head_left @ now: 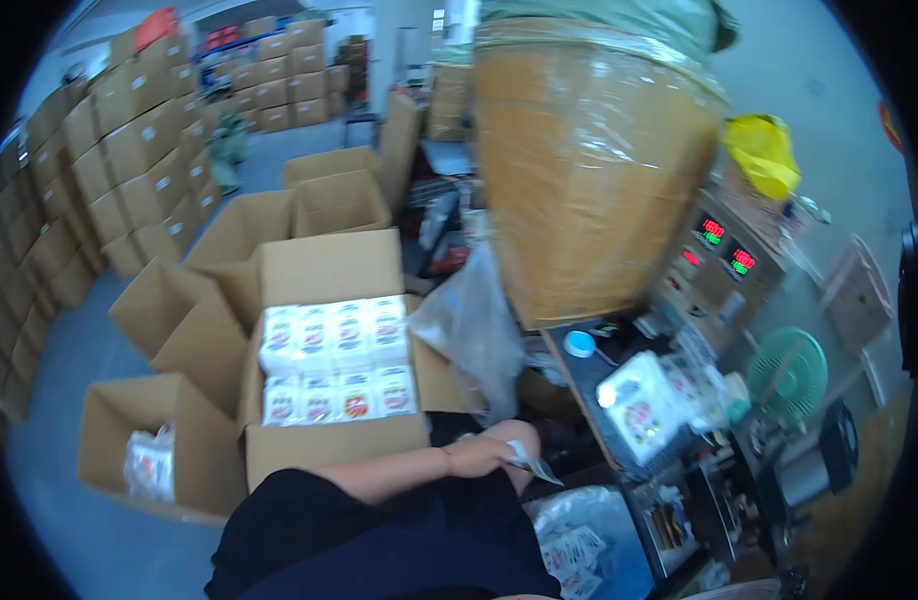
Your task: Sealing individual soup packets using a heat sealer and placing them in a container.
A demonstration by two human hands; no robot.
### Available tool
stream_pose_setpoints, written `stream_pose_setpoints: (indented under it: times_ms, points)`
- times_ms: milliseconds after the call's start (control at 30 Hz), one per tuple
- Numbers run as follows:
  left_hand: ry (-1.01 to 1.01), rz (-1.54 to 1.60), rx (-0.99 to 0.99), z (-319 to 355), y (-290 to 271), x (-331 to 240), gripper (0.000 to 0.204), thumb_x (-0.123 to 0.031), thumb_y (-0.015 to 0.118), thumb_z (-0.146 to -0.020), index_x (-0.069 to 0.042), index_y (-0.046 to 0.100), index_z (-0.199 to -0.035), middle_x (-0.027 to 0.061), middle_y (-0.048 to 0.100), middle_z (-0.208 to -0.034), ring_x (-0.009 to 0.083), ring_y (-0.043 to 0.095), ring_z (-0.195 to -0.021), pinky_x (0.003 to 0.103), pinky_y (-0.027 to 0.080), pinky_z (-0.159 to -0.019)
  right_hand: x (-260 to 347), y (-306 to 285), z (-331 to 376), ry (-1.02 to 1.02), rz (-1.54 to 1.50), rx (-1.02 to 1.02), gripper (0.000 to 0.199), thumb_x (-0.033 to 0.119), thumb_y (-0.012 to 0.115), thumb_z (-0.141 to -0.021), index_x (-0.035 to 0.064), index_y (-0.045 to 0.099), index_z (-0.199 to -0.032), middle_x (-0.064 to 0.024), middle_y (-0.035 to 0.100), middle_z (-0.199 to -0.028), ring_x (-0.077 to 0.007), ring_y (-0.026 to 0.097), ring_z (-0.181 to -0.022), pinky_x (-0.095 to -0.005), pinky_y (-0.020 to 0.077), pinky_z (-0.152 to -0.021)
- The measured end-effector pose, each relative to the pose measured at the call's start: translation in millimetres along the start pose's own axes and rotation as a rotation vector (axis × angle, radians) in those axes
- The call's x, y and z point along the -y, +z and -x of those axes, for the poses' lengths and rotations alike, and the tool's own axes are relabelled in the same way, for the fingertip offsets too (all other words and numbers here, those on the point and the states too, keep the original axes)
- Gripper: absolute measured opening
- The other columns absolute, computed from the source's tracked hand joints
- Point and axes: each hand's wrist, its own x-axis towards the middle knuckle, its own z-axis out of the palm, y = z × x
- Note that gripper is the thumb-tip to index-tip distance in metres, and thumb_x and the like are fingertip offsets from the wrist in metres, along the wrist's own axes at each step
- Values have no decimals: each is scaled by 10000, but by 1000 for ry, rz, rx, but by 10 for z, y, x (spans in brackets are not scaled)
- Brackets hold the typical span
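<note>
My left forearm reaches across from the lower left, with a thin band at the wrist. My left hand [479,457] is closed on the near end of a small clear-and-white packet [532,463]. A rounded patch of bare skin lies just behind the hand; whether it is a knee or part of my other arm I cannot tell. I cannot make out my right hand. Close to the forearm stands an open cardboard box [329,445], filled with two rows of white printed packets [341,355]. Below the held packet, a blue bin [624,560] lined with clear plastic contains loose white packets [573,555].
Open cartons [129,435] crowd the left, one with a bagged white packet inside. A dark bench [579,385] on the right carries a white pack stack [639,410], a blue-lidded tub [580,344] and a huge taped carton [594,170]. A green fan [787,372] stands beyond.
</note>
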Motion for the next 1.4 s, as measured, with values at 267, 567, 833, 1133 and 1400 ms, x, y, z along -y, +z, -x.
stream_pose_setpoints:
  times_ms: [267, 567, 833, 1133, 1400]
  points:
    - [-9, 1688, -338, 139, -1486, -173, 463, -328, 499, -1023, -80, 456, -1411, 118, 587, -1350, 304, 570, -1254, 517, 410, -1097, 555, -454, -1001, 905, 232, 925, 278, 287, 550, -941, 53, 673, -855, -211, 643, -799, -409, 611, -749, -493, 489, -660]
    - [-369, 1049, 289, -255, -20, -676, 365, -297, 539, -1034, -26, 594, -1272, 43, 663, -1175, 109, 630, -1010, 290, 512, -894, 494, -304, -662, 1134, 198, 767, 231, 166, 566, -950, -30, 625, -1057, -233, 651, -1011, -426, 612, -930, -450, 490, -826]
    - [44, 738, 1019, -335, 614, -1291, 387, -275, 491, -1056, 26, 548, -1292, 28, 623, -1198, 74, 539, -1072, 264, 446, -961, 591, -304, -758, 1047, 240, 621, 216, 138, 585, -933, -18, 628, -1075, -227, 651, -990, -398, 630, -861, -435, 507, -765]
    - [-66, 581, 629, -627, 827, -1642, 186, -196, 722, -909, -13, 730, -942, -28, 674, -782, 26, 580, -742, 230, 506, -667, 1457, -240, -1873, 1238, -585, 434, 123, 76, 605, -919, -9, 632, -1004, -149, 648, -935, -284, 642, -860, -343, 508, -788]
    - [-294, 945, 926, -660, 1052, -1890, 319, -246, 552, -1032, 42, 653, -1126, 42, 693, -1041, 81, 611, -932, 252, 494, -853, 1348, -372, -1978, 1066, -733, 884, 118, 173, 585, -950, 59, 613, -961, -116, 633, -893, -309, 605, -835, -394, 477, -732]
